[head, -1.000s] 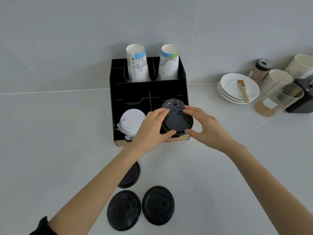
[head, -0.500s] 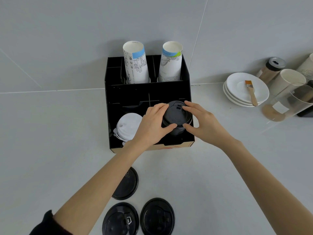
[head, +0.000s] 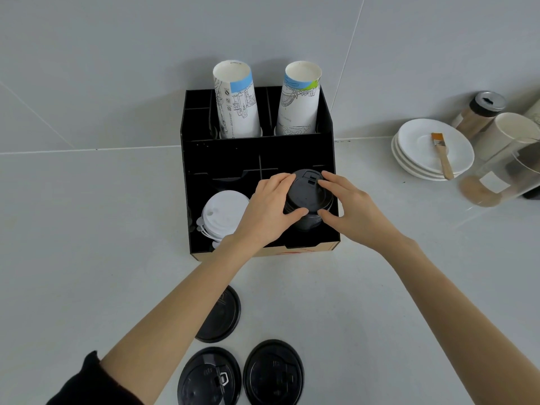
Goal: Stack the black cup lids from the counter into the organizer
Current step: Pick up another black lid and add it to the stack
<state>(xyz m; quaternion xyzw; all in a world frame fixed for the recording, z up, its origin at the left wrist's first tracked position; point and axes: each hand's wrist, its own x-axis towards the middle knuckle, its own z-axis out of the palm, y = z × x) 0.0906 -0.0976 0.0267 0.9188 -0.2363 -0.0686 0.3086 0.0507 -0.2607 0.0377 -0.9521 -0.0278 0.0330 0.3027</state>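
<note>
A black organizer (head: 198, 147) stands against the wall. In its front right compartment sits a stack of black lids (head: 306, 197). My left hand (head: 267, 213) grips the stack's left side and my right hand (head: 349, 211) grips its right side, fingers around the top lid's rim. On the counter in front lie three loose black lids: one (head: 225, 317) partly under my left forearm, one (head: 209, 378) at the lower middle, one (head: 273, 372) to its right.
White lids (head: 222, 213) fill the organizer's front left compartment. Two tall paper cup stacks (head: 236, 100) (head: 299, 97) stand in the rear slots. To the right are stacked white saucers (head: 415, 153) with a brush (head: 441, 156), a shaker jar (head: 479, 112) and clear containers (head: 502, 173).
The black lid held by both hands has gone down onto the stack in the front right compartment. The view has shifted slightly closer; the loose lids have not moved.
</note>
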